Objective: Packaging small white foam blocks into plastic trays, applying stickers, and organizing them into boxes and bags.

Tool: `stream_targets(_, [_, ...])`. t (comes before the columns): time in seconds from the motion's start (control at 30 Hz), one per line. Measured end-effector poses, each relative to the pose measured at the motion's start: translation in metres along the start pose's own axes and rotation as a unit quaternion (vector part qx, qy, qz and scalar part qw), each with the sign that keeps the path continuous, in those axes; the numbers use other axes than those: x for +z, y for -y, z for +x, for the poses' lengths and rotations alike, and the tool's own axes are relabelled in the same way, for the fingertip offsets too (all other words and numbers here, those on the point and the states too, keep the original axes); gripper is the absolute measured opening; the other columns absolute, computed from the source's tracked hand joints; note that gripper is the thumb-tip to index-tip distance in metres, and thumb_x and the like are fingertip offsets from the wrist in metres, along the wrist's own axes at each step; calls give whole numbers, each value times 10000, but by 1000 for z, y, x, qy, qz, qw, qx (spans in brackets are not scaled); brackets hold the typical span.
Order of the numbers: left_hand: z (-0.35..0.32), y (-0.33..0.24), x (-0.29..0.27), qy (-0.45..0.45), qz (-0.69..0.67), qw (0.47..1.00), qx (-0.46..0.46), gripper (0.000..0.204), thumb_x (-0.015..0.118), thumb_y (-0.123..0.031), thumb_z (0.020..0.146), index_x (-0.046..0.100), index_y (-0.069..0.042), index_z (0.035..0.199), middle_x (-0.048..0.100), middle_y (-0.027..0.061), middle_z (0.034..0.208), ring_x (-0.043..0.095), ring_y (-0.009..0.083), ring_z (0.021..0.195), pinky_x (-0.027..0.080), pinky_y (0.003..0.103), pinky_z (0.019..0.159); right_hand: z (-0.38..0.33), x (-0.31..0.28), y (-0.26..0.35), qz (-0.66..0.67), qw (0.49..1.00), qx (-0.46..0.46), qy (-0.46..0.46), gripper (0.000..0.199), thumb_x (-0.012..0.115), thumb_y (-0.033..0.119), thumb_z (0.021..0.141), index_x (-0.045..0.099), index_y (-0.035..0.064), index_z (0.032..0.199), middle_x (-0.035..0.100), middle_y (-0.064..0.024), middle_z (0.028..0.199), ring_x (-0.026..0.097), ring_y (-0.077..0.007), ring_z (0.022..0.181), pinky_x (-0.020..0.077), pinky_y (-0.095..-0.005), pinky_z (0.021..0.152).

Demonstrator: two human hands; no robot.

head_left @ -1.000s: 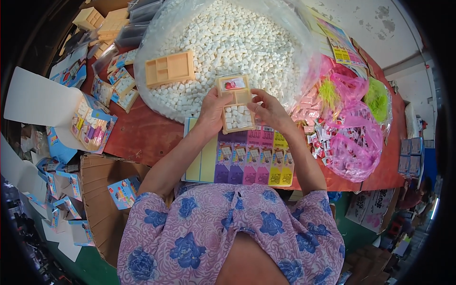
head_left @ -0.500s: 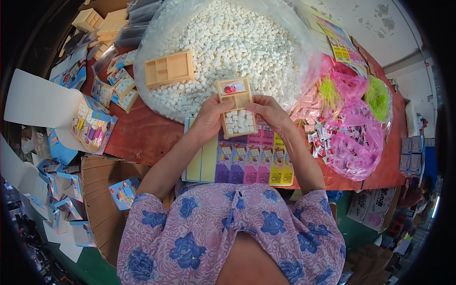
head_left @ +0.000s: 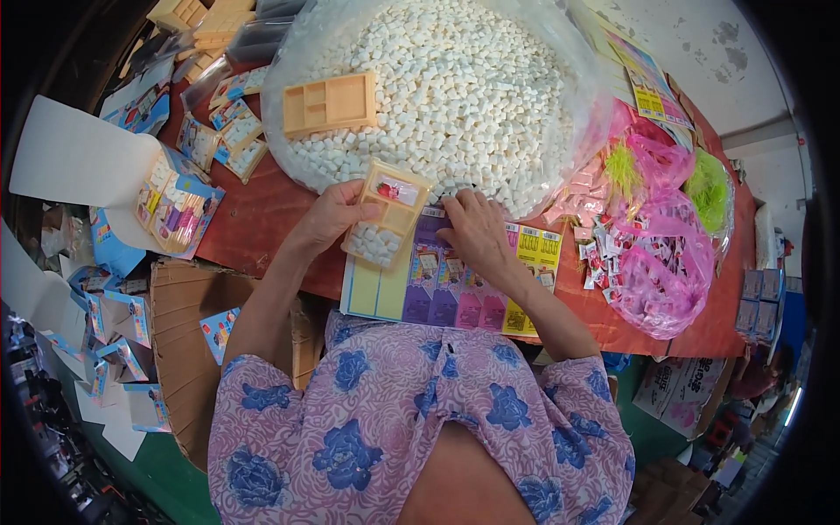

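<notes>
My left hand grips a small beige compartment tray by its left side, thumb over the edge. In its upper compartment lies a small sachet with a red picture; small white marshmallow-like pieces fill its lower one. My right hand rests over the upper edge of a printed sheet with purple, pink and yellow strips. Its thumb and fingers are apart, with nothing visible in them. A second beige tray lies on the white pieces in a big clear bag.
Pink bags of small sachets and a bag of green strands sit at the right of the red table. At left stand an open blue box of goods and a cardboard carton. More trays are stacked at the far left.
My right hand has let go of the tray and moved down to the sheet. My left hand has carried the tray left and tilted it. The view has shifted slightly.
</notes>
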State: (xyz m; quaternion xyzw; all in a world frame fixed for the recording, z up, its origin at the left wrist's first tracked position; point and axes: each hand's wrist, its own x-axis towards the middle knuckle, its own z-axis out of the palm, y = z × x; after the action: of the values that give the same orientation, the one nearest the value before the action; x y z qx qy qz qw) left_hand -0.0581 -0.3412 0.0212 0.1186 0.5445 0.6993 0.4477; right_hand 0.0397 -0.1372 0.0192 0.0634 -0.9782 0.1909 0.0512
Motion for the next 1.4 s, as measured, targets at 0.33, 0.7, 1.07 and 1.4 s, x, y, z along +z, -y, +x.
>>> stream_targets(0.33, [-3, -2, -9, 21, 50, 998, -11, 284, 580, -111, 748, 513, 1, 999, 578, 37, 889, 542, 71, 766, 437, 204, 680, -3, -6, -5, 125, 991, -15, -41, 110, 578, 90, 685, 515, 52, 768, 505, -85, 719, 515, -260, 680, 397, -348, 580])
stream_targets(0.7, [4, -2, -8, 15, 62, 997, -31, 307, 565, -112, 752, 499, 1, 1029, 573, 65, 943, 553, 105, 820, 443, 229, 726, -9, 12, 2, 4, 990, -132, -40, 362, 539, 71, 715, 471, 44, 1069, 513, -89, 859, 506, -235, 794, 406, -329, 685])
stream_targets(1.07, [5, 7, -15, 11, 40, 999, -34, 302, 554, -97, 756, 494, 9, 1032, 573, 66, 943, 554, 108, 821, 438, 231, 734, -16, 3, -1, 53, 994, -98, 13, 445, 539, 77, 716, 403, 31, 1138, 474, -103, 1015, 469, -255, 899, 379, -359, 762])
stream_targets(1.4, [6, 10, -17, 14, 45, 998, -39, 278, 547, -112, 767, 509, 5, 1016, 576, 64, 936, 551, 102, 819, 436, 229, 728, -31, 18, 3, -85, 990, -115, 18, 545, 571, 201, 711, 350, 46, 1183, 367, -159, 1173, 372, -308, 1068, 302, -414, 870])
